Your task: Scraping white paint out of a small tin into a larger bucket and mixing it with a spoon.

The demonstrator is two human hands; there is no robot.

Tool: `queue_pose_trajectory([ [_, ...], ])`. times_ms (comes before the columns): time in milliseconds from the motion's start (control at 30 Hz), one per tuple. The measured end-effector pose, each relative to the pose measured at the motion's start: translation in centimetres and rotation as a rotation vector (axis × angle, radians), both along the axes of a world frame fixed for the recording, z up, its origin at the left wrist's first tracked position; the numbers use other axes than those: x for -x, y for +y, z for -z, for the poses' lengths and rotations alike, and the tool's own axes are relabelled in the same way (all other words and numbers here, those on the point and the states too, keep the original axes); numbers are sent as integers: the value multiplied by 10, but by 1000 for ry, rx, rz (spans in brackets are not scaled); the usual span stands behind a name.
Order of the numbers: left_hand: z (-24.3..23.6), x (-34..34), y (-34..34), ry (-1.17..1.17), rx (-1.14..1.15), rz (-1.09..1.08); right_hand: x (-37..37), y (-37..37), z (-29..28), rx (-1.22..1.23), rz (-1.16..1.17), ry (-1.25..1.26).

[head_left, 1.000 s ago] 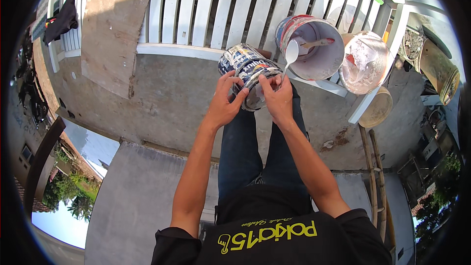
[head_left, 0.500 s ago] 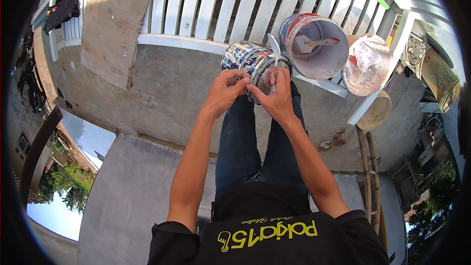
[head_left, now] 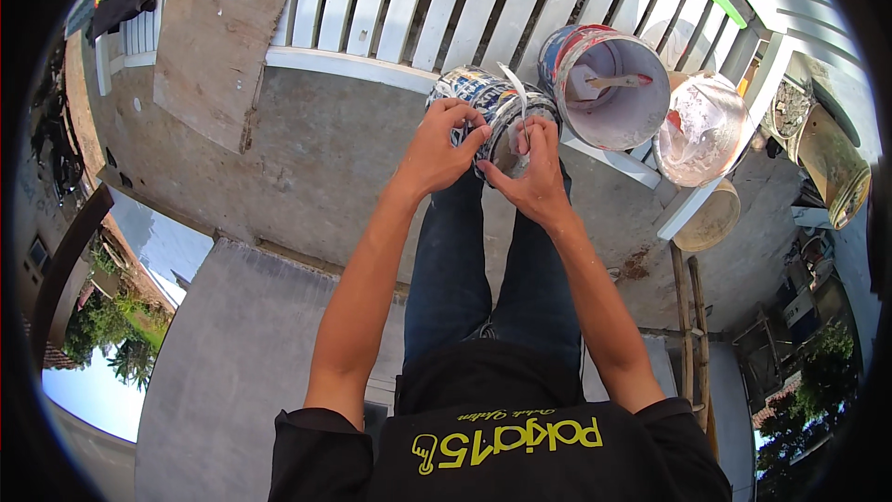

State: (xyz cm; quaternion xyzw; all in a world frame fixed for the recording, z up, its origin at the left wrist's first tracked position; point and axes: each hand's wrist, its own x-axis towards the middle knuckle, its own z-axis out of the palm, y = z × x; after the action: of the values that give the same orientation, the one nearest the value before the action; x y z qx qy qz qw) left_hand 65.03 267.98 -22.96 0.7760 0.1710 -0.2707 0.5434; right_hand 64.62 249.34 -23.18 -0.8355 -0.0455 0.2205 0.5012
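A paint-smeared can (head_left: 457,84) lies tipped in front of my legs, its open mouth facing me. My left hand (head_left: 444,147) is at its left rim, fingers curled and thumb drawn in towards them; whatever they pinch is too small to make out. Over the can's mouth, my right hand (head_left: 537,172) holds a white spoon (head_left: 513,84) by its handle, the bowl pointing up and away. The right thumb reaches left along the lower rim. My two hands are slightly apart.
Right of the can stands a large pail (head_left: 618,125) with a paintbrush (head_left: 621,81) inside. Beside it is a white-crusted bucket (head_left: 697,144). A white slatted fence (head_left: 437,14) runs behind; a brown board (head_left: 218,37) leans at the left. Bamboo poles (head_left: 692,325) are at the lower right.
My hands have parted from fingertip contact, the left shifting slightly right and up along the rim. The spoon now leans further left. The view has shifted a little.
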Motion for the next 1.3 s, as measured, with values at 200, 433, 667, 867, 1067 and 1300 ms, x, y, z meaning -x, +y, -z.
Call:
queue_pose_trajectory([
  [200,-3,-8,0,73,110,3,-5,0,-4,-9,41,109],
  [433,2,5,13,100,354,8,-4,4,1,15,144,92],
  [667,-7,10,4,174,424,-29,-7,1,-5,40,161,183],
  [867,-8,13,2,134,327,6,-12,0,-11,57,98,256],
  [1067,7,21,3,-4,215,162,-8,17,-20,354,49,-5],
  [1300,3,21,-7,43,285,110,-12,26,-19,190,171,194],
])
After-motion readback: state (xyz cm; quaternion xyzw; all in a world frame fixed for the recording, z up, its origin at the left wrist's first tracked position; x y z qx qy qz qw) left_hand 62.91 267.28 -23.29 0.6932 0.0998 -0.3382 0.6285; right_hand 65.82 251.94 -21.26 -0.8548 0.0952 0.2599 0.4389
